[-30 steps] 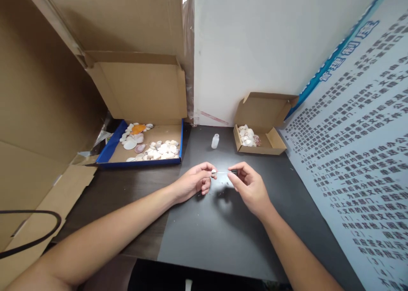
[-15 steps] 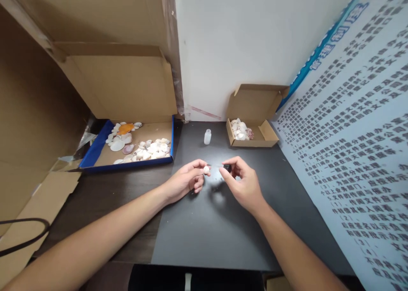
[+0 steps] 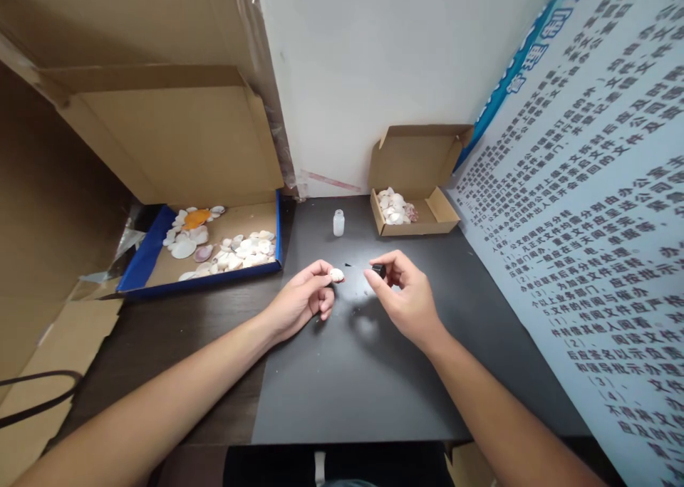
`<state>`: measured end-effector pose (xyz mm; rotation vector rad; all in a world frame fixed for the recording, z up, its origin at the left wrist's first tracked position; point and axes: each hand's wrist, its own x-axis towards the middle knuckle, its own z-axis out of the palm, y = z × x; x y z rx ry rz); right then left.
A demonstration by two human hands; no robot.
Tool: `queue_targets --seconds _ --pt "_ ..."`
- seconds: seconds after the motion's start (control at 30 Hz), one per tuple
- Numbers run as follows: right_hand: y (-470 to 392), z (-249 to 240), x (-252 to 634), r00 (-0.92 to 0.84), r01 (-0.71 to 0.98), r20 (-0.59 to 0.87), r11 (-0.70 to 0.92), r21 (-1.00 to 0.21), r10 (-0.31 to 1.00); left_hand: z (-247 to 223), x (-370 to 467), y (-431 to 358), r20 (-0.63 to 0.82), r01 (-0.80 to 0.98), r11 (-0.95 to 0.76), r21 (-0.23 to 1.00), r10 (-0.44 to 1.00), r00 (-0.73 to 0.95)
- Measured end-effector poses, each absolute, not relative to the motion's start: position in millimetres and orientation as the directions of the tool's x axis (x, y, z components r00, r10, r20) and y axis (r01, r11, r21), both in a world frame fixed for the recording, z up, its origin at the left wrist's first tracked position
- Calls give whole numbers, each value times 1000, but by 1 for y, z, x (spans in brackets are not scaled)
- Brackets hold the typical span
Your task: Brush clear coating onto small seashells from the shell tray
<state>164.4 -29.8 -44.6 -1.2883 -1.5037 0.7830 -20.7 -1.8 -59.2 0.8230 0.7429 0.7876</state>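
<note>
A small whitish seashell (image 3: pixel 336 275) is pinched between the thumb and fingertips of my left hand (image 3: pixel 302 298). My right hand (image 3: pixel 403 295) grips a black bottle cap (image 3: pixel 379 270) with its thumb and fingers. A small dark tip (image 3: pixel 348 264) shows between the hands, in line with the cap; it looks like the end of a thin applicator brush, whose stem hardly shows. Tip and shell appear slightly apart. Behind the hands, a small white bottle (image 3: pixel 338 223) stands upright with no cap on.
At the left lies a blue-edged cardboard box (image 3: pixel 278 232) with its lid raised, holding several shells and an orange piece (image 3: pixel 197 219). A smaller open cardboard box (image 3: pixel 422 227) with shells stands back right. Printed sheeting (image 3: pixel 577 209) borders the dark table mat (image 3: pixel 353 394).
The view has shifted a little, moving the boxes and bottle leftward in it. In my left hand the shell has turned, showing a wider face. The dark tip now stands out between my hands.
</note>
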Motion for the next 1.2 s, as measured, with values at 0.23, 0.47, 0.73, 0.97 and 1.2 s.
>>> queue_targets --seconds 0.23,0.47,0.73,0.97,1.2 --pt "-28 -47 165 24 332 260 238 -913 965 -61 -19 -1 -255 -341 447 827 839 480" --pt "-30 -51 161 22 337 259 237 -911 966 -61 -18 -2 -264 -282 434 856 835 483" --pt "-30 -52 162 -71 420 302 304 -855 951 -63 -18 -1 -256 -264 412 872 844 472" --pt "-29 -53 163 -80 456 336 334 -825 939 -63 -17 -2 -261 -243 405 882 847 463" --pt "-26 -51 166 -38 426 299 286 -858 953 -61 -16 -3 -250 -246 380 891 866 433"
